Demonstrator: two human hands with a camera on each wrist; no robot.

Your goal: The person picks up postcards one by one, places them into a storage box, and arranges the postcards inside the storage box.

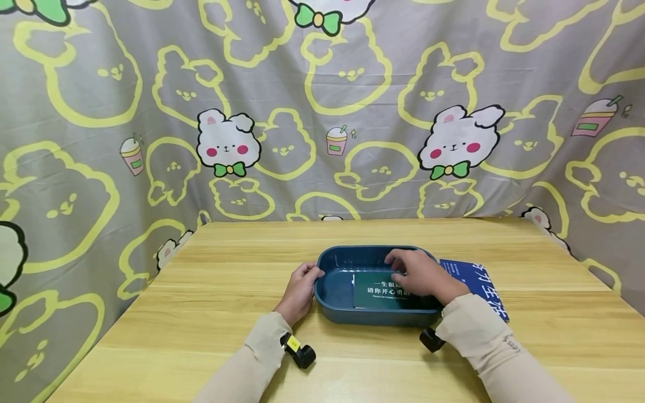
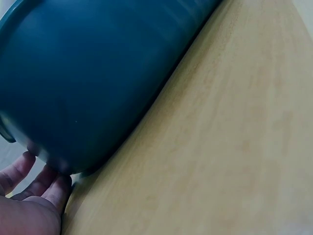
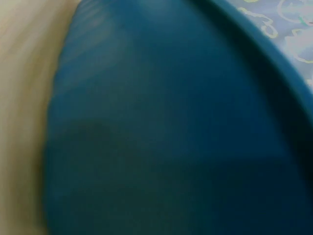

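Observation:
A dark blue oblong basin [image 1: 373, 318] stands on the table, its long side facing me. My left hand [image 1: 299, 291] holds its left end, thumb at the rim. In the left wrist view, the fingers of this left hand [image 2: 36, 196] touch the basin's outer wall [image 2: 98, 83] low down. Inside the basin lies a dark green booklet [image 1: 365, 296] with white lettering. Over its right part hovers my right hand [image 1: 420, 272], fingers bent and apart from the thumb, covering some of the lettering. The basin's wall [image 3: 171, 98] fills the right wrist view, hiding that hand.
A blue booklet [image 1: 476, 280] with white characters lies on the table right of the basin, partly under the right forearm. The wooden table [image 1: 242, 263] reaches back to a grey patterned curtain [image 1: 287, 207]. Small black cameras [image 1: 302, 355] sit at both wrists.

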